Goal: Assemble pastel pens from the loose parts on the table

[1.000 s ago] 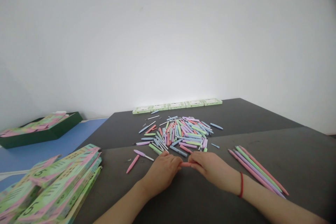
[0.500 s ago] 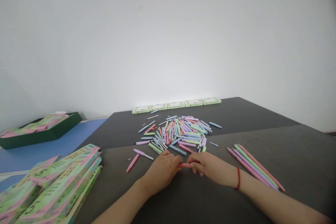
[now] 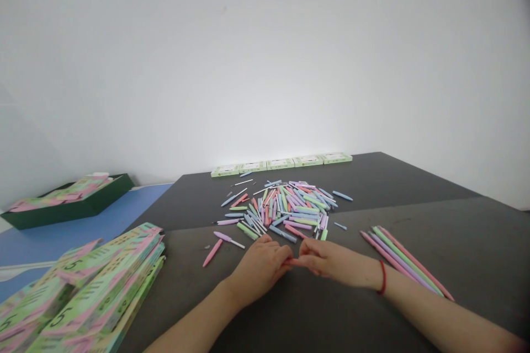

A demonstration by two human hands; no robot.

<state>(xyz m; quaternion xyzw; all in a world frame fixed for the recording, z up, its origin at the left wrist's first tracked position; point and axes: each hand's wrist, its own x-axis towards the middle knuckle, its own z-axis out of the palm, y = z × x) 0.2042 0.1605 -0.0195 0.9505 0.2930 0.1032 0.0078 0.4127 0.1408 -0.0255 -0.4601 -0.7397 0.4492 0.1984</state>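
Observation:
Both my hands grip a coral-pink pen (image 3: 296,262) above the near part of the dark table. My left hand (image 3: 261,266) is closed round its left end, fingers wrapped. My right hand (image 3: 325,258), with a red cord at the wrist, pinches the right end. Only a short stretch of the pen shows between them; the rest is hidden by fingers. Just beyond lies a heap of pastel pen parts (image 3: 290,207), with barrels, caps and white refills mixed. Left of my hands lie a purple pen part (image 3: 223,236) with a white tip and a pink pen part (image 3: 212,252).
Several long pens (image 3: 408,262) lie side by side at the right. Printed cartons (image 3: 91,287) are stacked at the near left. A dark green tray (image 3: 70,210) with printed pieces rests on a blue surface. Small flat boxes (image 3: 280,164) line the far edge by the wall.
The fingers of my right hand have shifted on the pink pen, closer to my left hand, so the hands almost meet. The whole view has moved slightly.

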